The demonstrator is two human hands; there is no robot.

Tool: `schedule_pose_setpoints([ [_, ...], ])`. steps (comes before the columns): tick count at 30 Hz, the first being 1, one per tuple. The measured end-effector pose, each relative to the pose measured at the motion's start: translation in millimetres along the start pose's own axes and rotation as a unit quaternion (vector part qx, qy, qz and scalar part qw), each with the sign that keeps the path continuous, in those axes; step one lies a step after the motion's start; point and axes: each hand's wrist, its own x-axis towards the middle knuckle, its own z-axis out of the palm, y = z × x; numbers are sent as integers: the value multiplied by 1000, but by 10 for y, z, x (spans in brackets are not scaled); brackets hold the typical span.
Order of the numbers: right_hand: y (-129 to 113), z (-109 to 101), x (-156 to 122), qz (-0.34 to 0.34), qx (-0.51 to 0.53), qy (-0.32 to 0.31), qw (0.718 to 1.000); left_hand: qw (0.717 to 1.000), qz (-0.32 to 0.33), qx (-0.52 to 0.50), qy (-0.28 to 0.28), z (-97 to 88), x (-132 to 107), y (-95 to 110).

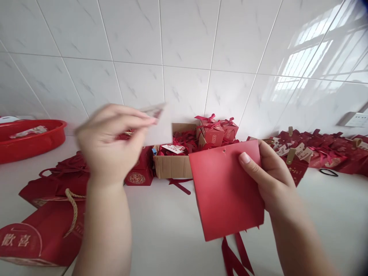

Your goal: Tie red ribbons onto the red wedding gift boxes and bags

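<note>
My left hand [112, 142] is raised and blurred, its fingers pinching a small pale card [161, 128]. In my right hand [276, 176] is a red gift box [230, 191], gripped at its right edge with the thumb lying on the plain face. That face has a small hole near the top. Dark red ribbon [234, 257] hangs below the box. Behind the two hands stands an open cardboard box [172, 166] holding red ribbons and a printed card [174, 148].
Red gift bags [57, 218] with rope handles lie at left, near a red plastic basin [31, 142]. Small ribboned boxes [211, 132] stand behind the carton. Many tagged red boxes [324, 151] line the wall at right, with a black hair tie [329, 172] in front.
</note>
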Motion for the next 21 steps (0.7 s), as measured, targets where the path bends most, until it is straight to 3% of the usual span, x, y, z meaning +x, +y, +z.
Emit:
schedule_pose_setpoints([
  [1,-8,10,-10,4,0,-5,1000,999,48,21,0,86,-18,40],
  [4,1,48,0,10,-9,-20,1000,994,92,30,-50,266,-69,203],
  [8,94,106,81,10,-31,11,999,992,62,-70,-86,358,-128,468],
  [14,250,105,159,-118,-147,77,979,950,-38,-229,-210,472,-187,649],
  [21,309,76,157,-161,-138,93,973,940,-21,-186,-286,515,-187,645],
])
